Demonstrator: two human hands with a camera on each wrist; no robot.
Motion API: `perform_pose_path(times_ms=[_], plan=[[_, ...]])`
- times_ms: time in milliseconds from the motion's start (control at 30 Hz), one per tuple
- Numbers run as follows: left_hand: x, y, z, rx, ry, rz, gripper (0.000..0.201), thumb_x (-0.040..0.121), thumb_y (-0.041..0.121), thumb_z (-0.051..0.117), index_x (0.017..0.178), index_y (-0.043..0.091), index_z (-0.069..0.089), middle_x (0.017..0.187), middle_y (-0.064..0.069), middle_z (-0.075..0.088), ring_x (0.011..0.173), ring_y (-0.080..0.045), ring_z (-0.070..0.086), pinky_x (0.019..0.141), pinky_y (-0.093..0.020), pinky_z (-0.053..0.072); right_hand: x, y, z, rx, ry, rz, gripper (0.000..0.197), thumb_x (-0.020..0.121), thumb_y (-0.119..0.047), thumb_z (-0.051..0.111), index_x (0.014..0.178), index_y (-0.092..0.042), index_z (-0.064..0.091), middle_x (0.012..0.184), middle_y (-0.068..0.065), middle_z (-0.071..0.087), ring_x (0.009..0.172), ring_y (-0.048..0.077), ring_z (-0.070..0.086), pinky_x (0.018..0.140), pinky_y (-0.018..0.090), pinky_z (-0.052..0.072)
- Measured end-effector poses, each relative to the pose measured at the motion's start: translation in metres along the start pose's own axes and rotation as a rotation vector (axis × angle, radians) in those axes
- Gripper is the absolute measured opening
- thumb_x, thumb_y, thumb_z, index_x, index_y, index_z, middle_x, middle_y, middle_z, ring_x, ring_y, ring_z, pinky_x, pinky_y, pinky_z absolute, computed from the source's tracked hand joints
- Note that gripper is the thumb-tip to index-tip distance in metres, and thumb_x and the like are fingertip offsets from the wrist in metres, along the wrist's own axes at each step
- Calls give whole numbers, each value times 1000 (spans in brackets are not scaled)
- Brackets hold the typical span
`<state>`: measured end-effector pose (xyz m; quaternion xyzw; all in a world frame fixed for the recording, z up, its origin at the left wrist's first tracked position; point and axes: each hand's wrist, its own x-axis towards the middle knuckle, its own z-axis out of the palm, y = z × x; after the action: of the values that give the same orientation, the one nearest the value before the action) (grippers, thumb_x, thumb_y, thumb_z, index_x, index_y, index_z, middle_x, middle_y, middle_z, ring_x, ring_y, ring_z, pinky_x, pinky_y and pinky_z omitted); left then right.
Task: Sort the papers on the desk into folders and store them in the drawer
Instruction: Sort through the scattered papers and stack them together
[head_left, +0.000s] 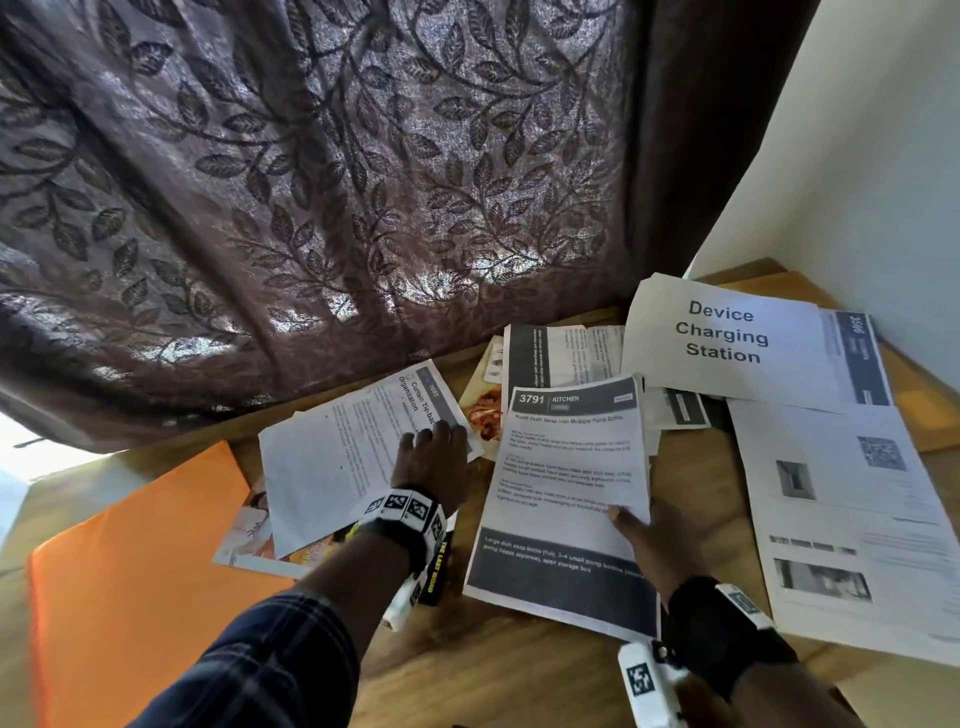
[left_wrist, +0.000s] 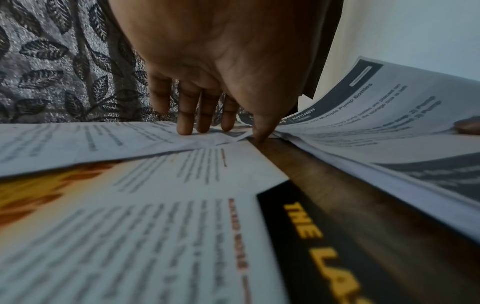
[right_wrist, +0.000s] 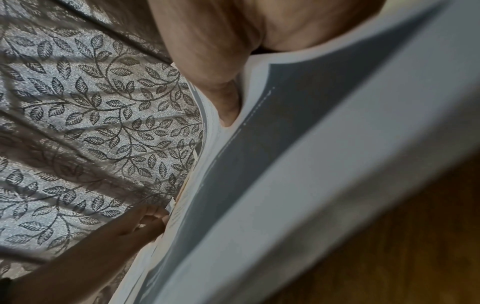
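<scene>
One "3791 KITCHEN" sheet (head_left: 566, 499), mid-tabletop, lifted at its right edge, pinched by the right hand (head_left: 652, 540). One "Curtain Tie-back Organization" sheet (head_left: 353, 457) just left of it, pressed flat under the straight fingers of the left hand (head_left: 431, 462). One orange folder (head_left: 135, 561) at far left. One "Device Charging Station" sheet (head_left: 727, 338) at rear right. One wooden tabletop (head_left: 519, 670). One leaf-patterned curtain (head_left: 311, 182) behind.
</scene>
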<state>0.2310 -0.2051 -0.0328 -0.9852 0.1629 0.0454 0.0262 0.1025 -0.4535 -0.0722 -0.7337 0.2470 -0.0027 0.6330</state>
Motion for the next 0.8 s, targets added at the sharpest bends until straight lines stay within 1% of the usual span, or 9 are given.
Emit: perform_pose_path(times_ms=[67, 200, 267, 367, 433, 500, 633, 733, 800], plan=[[4, 4, -1, 45, -10, -1, 48, 96, 50, 44, 129, 15, 46, 126, -9, 54, 111, -29, 58, 96, -45, 46, 1, 1, 0, 7, -10, 13, 24, 97, -13, 60, 119, -7, 66, 110, 8, 71, 100, 24, 68, 81, 29, 54], [7, 9, -8, 185, -36, 31, 33, 100, 29, 38, 126, 11, 47, 120, -12, 55, 105, -32, 61, 88, -43, 50, -1, -4, 0, 11, -31, 15, 24, 98, -8, 57, 120, -2, 64, 111, 11, 69, 90, 12, 64, 65, 8, 51], [7, 10, -13, 202, -72, 34, 30, 100, 24, 38, 125, 10, 47, 118, -12, 55, 103, -32, 62, 85, -43, 52, 0, -5, -1, 21, -45, 8, 23, 98, -6, 56, 119, -2, 63, 109, 9, 68, 88, 8, 62, 62, 5, 49], [8, 10, -19, 145, -134, -28, 29, 100, 22, 40, 123, 8, 51, 115, -12, 54, 101, -33, 63, 80, -44, 54, 1, -3, -1, 38, -57, 11, 24, 98, -8, 56, 121, -7, 63, 111, 7, 68, 98, 19, 63, 69, 11, 47], [10, 14, -23, 28, -155, -84, 31, 99, 22, 39, 121, 7, 53, 116, -13, 57, 104, -35, 63, 82, -46, 53, 0, -5, -1, 53, -64, 1, 22, 98, -7, 56, 119, -11, 62, 108, 5, 67, 100, 19, 62, 67, 4, 46], [14, 25, -30, -77, -151, -63, 34, 99, 25, 36, 120, 7, 56, 118, -14, 62, 105, -36, 64, 85, -43, 52, -1, -7, -1, 44, -72, -9, 19, 98, -5, 55, 114, -13, 61, 103, 3, 67, 95, 16, 62, 62, -1, 44], [21, 65, -53, -262, -81, 8, 44, 101, 36, 37, 122, 0, 54, 112, -21, 68, 102, -39, 64, 84, -41, 49, 3, -2, 1, 39, -59, -21, 17, 96, -4, 58, 110, -12, 64, 101, 5, 70, 94, 17, 66, 69, 13, 51], [26, 84, -57, -469, -197, 46, 50, 99, 56, 36, 98, 10, 57, 98, -15, 70, 92, -34, 65, 80, -39, 47, 6, 1, -1, 35, -30, -20, 14, 94, -6, 61, 106, -4, 67, 96, 12, 73, 90, 26, 70, 64, 17, 53], [27, 77, -51, -563, -259, 45, 57, 97, 63, 36, 95, 11, 60, 95, -12, 70, 89, -31, 65, 83, -40, 50, 6, 1, -3, -5, -28, -10, 14, 94, -12, 63, 105, -5, 68, 94, 11, 73, 88, 26, 70, 64, 22, 53]])
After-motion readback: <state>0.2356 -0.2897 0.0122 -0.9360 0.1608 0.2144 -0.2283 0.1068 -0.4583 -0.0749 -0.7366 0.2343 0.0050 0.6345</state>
